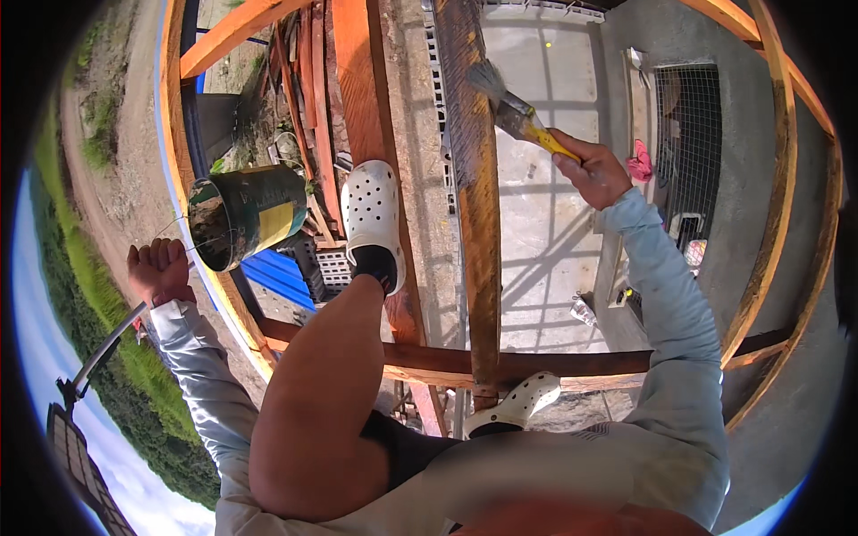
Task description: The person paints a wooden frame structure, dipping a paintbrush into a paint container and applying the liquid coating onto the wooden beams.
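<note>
My right hand (593, 171) is closed around the yellow handle of a paintbrush (518, 116). Its bristles meet the upper part of a wooden beam (480, 223), whose top face is dark and wet-looking in places, with lighter wood at the side. On the left, my left hand (159, 271) makes a fist on the thin wire handle of a dark green bucket (281, 192) with a yellow patch. The bucket hangs tilted, its mouth toward my hand; how much is inside I cannot tell.
My feet, in white clogs (371, 210), rest on the timber framing, one on an orange-brown beam (362, 98). Far below lie a concrete floor (545, 232), stacked planks (304, 71) and a blue sheet (279, 277). A grey wall with a mesh-covered window (686, 134) stands right.
</note>
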Demonstrator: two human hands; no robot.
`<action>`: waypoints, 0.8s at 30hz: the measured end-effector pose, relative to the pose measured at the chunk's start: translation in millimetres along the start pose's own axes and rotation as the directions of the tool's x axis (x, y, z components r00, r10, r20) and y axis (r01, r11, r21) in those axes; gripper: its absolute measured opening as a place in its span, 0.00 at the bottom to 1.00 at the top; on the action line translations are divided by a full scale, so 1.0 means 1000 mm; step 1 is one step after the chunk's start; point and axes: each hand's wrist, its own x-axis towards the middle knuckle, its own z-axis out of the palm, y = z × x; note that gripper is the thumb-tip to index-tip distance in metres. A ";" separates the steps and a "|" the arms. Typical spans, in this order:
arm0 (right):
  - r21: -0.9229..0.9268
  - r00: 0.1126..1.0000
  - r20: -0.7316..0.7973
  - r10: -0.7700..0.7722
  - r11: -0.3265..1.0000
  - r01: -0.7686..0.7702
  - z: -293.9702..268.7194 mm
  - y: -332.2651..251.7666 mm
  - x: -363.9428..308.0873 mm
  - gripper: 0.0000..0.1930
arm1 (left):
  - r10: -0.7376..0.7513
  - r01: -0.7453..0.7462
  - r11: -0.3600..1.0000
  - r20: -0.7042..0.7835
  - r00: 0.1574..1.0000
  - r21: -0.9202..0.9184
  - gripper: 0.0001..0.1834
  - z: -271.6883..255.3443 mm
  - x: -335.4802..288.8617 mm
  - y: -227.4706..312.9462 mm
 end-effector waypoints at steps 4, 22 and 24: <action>0.113 0.978 0.160 0.132 0.982 -0.151 0.026 0.014 -0.114 0.20 | 0.015 -0.013 0.999 -0.028 1.000 0.052 0.24 0.008 0.005 0.003; -0.098 0.976 -0.198 0.085 0.990 -0.106 -0.147 0.061 0.190 0.15 | -0.019 0.020 0.998 -0.007 1.000 0.067 0.24 0.010 0.012 -0.010; -0.553 0.891 -0.408 -0.200 0.830 -0.067 -0.147 0.030 0.159 0.15 | 0.013 -0.003 0.995 -0.094 0.995 0.103 0.24 0.003 0.006 0.004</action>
